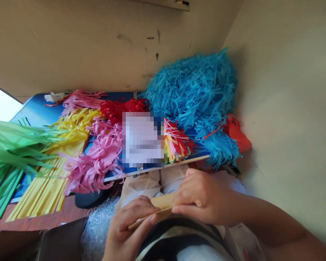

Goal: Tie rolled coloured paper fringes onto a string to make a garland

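Note:
Low in front of my body, both hands hold a tan, flat strip (163, 201) stretched between them. It looks like folded paper or tape; I cannot tell which. My left hand (134, 224) pinches its left end between thumb and fingers. At the right end, my right hand (197, 197) is closed around the strip, with the fingers curled over it and the thumb below. Beyond my hands, on the blue table (126, 169), lies a bundle of red, yellow and pink paper strips (178, 141). A pixelated pale patch covers whatever lies beside that bundle.
A large heap of blue shredded strips (192, 90) stands at the back right, near a red piece (237, 134). Pink fringe (100, 159), yellow strips (46, 185) and green strips (11, 156) hang over the table's front left. Clear shreds (99, 221) sit beside my left hand.

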`<action>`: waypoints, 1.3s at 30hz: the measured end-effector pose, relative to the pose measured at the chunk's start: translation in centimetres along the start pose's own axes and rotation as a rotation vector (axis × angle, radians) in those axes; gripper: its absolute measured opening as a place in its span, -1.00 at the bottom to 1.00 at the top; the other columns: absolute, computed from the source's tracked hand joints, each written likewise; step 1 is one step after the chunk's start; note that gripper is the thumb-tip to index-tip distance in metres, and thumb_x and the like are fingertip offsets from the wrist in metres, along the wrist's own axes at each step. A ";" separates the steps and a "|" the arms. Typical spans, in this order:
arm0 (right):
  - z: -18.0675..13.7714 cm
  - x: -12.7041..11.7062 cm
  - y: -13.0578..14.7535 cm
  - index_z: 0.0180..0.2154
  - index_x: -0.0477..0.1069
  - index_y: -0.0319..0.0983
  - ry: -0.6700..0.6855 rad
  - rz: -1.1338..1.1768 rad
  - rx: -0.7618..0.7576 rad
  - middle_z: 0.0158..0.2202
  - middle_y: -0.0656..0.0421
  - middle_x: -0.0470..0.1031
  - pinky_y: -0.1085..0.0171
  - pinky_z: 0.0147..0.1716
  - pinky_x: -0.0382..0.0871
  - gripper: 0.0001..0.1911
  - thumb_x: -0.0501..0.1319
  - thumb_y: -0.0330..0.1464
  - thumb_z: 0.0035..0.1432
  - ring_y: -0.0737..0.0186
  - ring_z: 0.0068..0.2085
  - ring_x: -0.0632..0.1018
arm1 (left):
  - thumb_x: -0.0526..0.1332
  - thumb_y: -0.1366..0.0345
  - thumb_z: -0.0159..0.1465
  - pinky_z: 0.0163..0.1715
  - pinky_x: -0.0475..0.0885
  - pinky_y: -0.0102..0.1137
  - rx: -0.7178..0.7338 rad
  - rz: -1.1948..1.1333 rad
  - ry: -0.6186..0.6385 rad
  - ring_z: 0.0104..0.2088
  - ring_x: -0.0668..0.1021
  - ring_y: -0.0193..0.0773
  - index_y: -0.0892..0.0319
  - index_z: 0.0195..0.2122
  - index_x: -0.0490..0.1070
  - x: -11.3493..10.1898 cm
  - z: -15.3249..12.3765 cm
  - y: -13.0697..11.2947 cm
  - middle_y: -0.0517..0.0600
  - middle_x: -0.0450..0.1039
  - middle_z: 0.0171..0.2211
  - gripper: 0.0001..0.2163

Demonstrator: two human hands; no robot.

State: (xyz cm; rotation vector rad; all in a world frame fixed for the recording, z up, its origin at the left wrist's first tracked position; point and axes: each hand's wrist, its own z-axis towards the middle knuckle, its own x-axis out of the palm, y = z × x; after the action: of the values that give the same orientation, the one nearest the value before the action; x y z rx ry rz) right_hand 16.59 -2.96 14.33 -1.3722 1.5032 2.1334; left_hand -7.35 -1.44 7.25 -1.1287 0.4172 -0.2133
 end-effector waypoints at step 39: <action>-1.6 1.3 -2.1 -0.44 0.62 -0.24 -0.305 0.254 0.073 -0.56 0.18 0.57 0.33 -0.39 0.26 -0.64 0.29 -0.11 0.22 0.33 -0.49 0.49 | 0.22 0.44 0.28 -0.27 0.32 -0.40 0.210 0.379 0.228 -0.52 0.52 -0.43 0.08 -0.32 0.45 -0.2 2.2 -1.9 -0.22 0.48 -0.53 -0.90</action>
State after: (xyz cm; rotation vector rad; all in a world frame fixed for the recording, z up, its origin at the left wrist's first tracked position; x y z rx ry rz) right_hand 18.01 -3.76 11.90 -0.8208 1.6799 2.2781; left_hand -6.49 -0.31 9.85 -0.8038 0.7833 -0.0498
